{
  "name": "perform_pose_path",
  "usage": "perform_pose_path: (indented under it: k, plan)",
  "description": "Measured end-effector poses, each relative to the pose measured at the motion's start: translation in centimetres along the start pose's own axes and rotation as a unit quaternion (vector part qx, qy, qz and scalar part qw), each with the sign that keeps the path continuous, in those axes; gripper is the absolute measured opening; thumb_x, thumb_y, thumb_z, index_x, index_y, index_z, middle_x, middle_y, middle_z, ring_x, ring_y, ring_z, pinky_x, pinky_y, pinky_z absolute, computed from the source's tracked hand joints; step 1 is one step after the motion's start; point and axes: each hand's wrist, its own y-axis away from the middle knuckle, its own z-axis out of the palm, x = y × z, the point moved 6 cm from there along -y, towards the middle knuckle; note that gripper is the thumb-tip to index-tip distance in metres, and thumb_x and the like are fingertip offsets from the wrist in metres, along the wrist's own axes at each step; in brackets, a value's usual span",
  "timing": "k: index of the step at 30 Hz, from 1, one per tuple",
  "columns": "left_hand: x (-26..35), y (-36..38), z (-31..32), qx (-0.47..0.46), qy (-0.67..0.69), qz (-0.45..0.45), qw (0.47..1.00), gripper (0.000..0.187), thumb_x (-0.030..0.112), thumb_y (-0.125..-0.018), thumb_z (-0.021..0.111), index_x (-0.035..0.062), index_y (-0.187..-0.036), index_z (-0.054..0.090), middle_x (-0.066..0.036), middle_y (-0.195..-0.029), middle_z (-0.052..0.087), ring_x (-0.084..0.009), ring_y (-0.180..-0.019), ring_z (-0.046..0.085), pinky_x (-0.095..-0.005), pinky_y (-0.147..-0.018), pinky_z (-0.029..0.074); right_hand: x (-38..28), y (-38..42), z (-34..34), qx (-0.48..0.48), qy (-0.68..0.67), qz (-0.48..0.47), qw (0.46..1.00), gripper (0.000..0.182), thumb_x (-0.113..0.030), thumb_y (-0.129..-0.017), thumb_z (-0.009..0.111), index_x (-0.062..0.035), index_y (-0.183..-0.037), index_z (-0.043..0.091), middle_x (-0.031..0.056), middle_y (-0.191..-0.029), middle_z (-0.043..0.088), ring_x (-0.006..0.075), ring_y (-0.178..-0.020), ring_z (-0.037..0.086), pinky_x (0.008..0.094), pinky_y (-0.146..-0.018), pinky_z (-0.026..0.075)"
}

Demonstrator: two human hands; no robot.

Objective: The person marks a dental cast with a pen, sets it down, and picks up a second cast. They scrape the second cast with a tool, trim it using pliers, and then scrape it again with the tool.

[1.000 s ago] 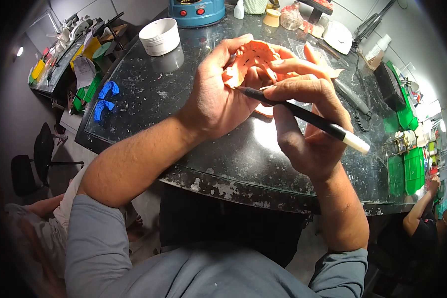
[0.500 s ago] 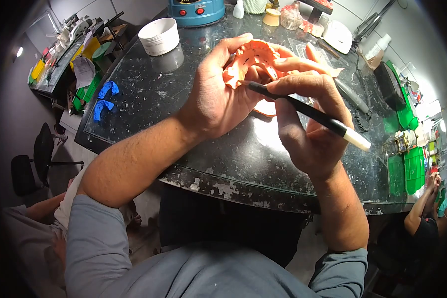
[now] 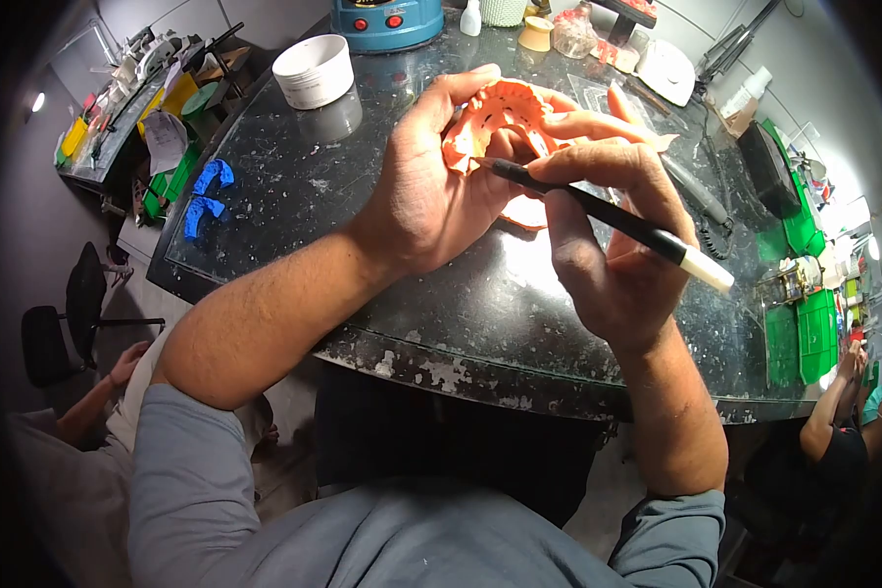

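My left hand (image 3: 423, 181) is wrapped round an orange-pink dental cast (image 3: 468, 137), a horseshoe-shaped arch with short dark marks along it. My right hand (image 3: 625, 230) grips a black pen (image 3: 608, 212) with a white end, thumb and fingers closed on its barrel. The pen's tip is right at the near left end of the arch. Below the hands, part of a second orange piece (image 3: 527, 213) shows on the black bench, mostly hidden by my fingers.
On the black bench (image 3: 441, 314) stand a white tub (image 3: 313, 73) and a blue machine (image 3: 387, 24) with red buttons. Two blue arch-shaped pieces (image 3: 204, 216) lie at left. A grey handpiece (image 3: 696, 191) with a coiled cord lies at right, near green bins (image 3: 815, 335). Other people sit on both sides.
The pen has shifted very slightly right, its tip staying near the arch's left end. At lower left, another person's hand has risen into view. My left hand has hardly moved.
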Motion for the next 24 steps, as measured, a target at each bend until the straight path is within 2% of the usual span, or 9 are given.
perform_pose_path:
  k: [5,10,19,21,22,24]
  plan:
    - [-0.11,0.01,-0.22,-0.006,-0.011,-0.008,1.000,0.049,0.039,-0.100,0.036,-0.0034,-0.112,0.059,-0.013,-0.103,0.067,-0.0197,-0.097,0.064,-0.0349,-0.091,0.049,-0.02,-0.03,-0.12,0.008,0.001,-0.007,1.000,0.023,0.006,-0.075,0.061,-0.0006,-0.096,0.066,0.0153,-0.103,0.067,0.0286,-0.111,0.062,0.0531,-0.114,0.022]
    - [0.07,0.13,-0.40,0.020,-0.025,0.012,0.999,0.045,0.040,-0.099,0.038,0.0024,-0.111,0.061,-0.009,-0.101,0.068,-0.0177,-0.095,0.063,-0.0365,-0.085,0.049,0.09,0.07,-0.12,0.009,0.005,-0.007,1.000,0.023,0.006,-0.076,0.061,-0.0002,-0.098,0.066,0.0161,-0.107,0.066,0.0279,-0.111,0.062,0.0528,-0.114,0.022]
    - [-0.22,-0.08,-0.79,0.024,-0.025,0.011,0.999,0.041,0.040,-0.098,0.040,0.0061,-0.107,0.061,-0.007,-0.101,0.068,-0.0170,-0.093,0.062,-0.0377,-0.082,0.048,0.33,0.13,-0.30,0.023,0.004,-0.007,1.000,0.024,0.005,-0.078,0.062,0.0000,-0.102,0.065,0.0162,-0.108,0.065,0.0250,-0.108,0.061,0.0526,-0.114,0.023]
    - [-0.23,-0.09,-0.69,0.024,-0.024,0.012,0.999,0.041,0.040,-0.098,0.041,0.0063,-0.106,0.061,-0.007,-0.101,0.068,-0.0170,-0.093,0.062,-0.0376,-0.082,0.048,0.10,0.13,-0.30,0.014,0.022,-0.017,1.000,0.023,0.005,-0.080,0.061,0.0012,-0.103,0.064,0.0170,-0.109,0.065,0.0249,-0.108,0.061,0.0485,-0.110,0.031]
    - [-0.19,-0.09,-0.65,0.025,-0.024,0.014,0.999,0.040,0.040,-0.098,0.041,0.0065,-0.105,0.061,-0.006,-0.102,0.068,-0.0169,-0.094,0.062,-0.0374,-0.081,0.048,-0.02,0.18,-0.22,0.014,0.022,-0.017,0.999,0.023,0.005,-0.080,0.061,0.0012,-0.103,0.064,0.0170,-0.109,0.065,0.0249,-0.108,0.061,0.0485,-0.110,0.031]
    - [-0.14,-0.10,-0.61,0.022,-0.027,0.014,0.999,0.040,0.040,-0.097,0.041,0.0065,-0.105,0.061,-0.006,-0.101,0.068,-0.0169,-0.094,0.062,-0.0372,-0.081,0.048,0.57,0.37,-0.19,0.035,-0.034,0.052,0.997,0.022,0.006,-0.083,0.059,0.0029,-0.104,0.062,0.0177,-0.110,0.064,0.0246,-0.107,0.061,0.0424,-0.103,0.040]
